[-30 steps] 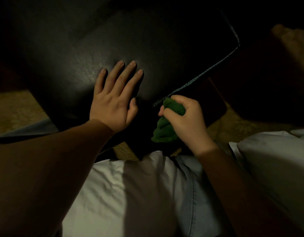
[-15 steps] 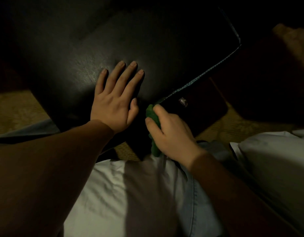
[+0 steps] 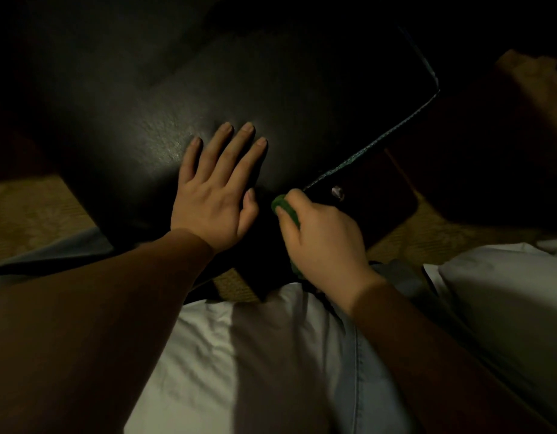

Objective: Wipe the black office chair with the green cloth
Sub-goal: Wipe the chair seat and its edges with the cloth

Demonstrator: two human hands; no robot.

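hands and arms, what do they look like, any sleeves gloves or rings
Both the left hand and the right hand are bare: no gloves, rings or watch show. The forearms are uncovered too, with no sleeve reaching into view. The left hand's nails look short and unpainted. The light is dim, so fine marks cannot be told.

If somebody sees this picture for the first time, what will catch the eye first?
First the two lit hands in the middle of the dark scene: the left hand lies flat on the black office chair, fingers straight, and the right hand beside it grips the green cloth at the chair's near edge. Next comes the pale stitched seam running diagonally up to the right.
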